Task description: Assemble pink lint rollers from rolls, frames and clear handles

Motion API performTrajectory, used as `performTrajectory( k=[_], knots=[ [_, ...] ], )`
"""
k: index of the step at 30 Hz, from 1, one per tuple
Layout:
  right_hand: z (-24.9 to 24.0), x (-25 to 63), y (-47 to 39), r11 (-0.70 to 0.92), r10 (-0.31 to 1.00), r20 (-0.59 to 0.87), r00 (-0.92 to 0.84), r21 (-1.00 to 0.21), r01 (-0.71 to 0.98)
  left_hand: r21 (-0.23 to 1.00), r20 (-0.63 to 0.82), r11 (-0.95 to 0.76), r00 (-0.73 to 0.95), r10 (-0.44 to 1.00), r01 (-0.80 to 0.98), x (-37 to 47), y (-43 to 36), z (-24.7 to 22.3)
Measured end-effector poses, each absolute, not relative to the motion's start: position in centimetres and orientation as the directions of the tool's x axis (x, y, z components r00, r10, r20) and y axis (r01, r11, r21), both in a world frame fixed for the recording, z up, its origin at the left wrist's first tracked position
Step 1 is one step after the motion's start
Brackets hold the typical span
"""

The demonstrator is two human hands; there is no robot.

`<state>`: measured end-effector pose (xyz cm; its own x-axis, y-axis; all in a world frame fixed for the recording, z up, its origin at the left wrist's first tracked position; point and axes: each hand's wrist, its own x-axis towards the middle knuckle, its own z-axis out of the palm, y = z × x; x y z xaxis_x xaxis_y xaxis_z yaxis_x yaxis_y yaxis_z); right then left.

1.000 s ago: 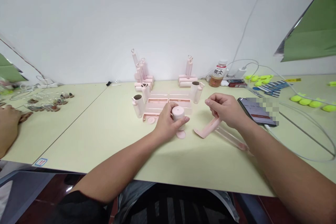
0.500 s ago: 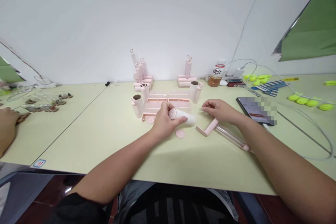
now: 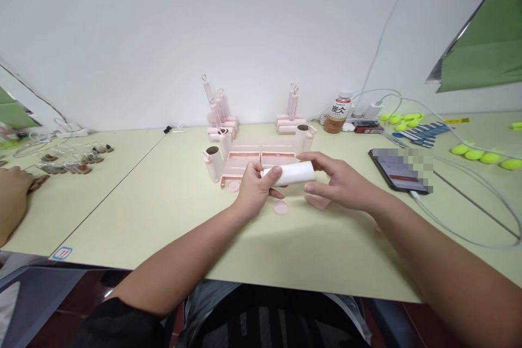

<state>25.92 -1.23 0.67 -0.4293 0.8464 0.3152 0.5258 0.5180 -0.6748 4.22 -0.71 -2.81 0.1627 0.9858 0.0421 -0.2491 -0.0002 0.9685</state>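
A white roll lies level in my left hand, whose thumb and fingers wrap round its left end. My right hand is at the roll's right end, thumb and fingers apart, with nothing gripped. Below the roll, a pink disc lies flat on the table. Under my right hand shows part of a pink roller frame; its handle is mostly hidden by my hand and forearm. Pink open cases stand behind my hands.
Pink rollers and cardboard-cored rolls stand at the back. To the right are a bottle, a phone with a cable, and yellow-green pieces. Another person's hand rests by small items at far left.
The white roll has turned, its capped end no longer facing me. My right hand has moved down and left to the roll's right end, over the pink roller frame.
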Motion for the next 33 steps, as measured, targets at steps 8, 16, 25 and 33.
performTrajectory(
  k=[8, 16, 25, 33],
  knots=[
    [-0.1, 25.5, -1.1, 0.459, 0.886, 0.409, -0.216, -0.836, 0.300, 0.962, -0.068, 0.158, 0.364, 0.929, -0.223, 4.1, -1.2, -2.8],
    [0.7, 26.0, -0.6, 0.359, 0.904, 0.426, 0.025, -0.792, 0.494, 0.944, 0.014, -0.108, 0.290, 0.957, 0.313, 3.5, -1.2, -2.8],
    [-0.6, 27.4, 1.8, 0.148, 0.950, 0.309, 0.052, -0.587, 0.796, 0.552, 0.014, -0.307, 0.359, 0.933, 0.775, 1.8, -0.4, -2.9],
    [-0.9, 27.5, 2.3, 0.178, 0.949, 0.315, -0.005, -0.522, 0.834, 0.490, 0.030, -0.385, 0.427, 0.904, 0.782, 2.3, -1.0, -3.0]
  ],
)
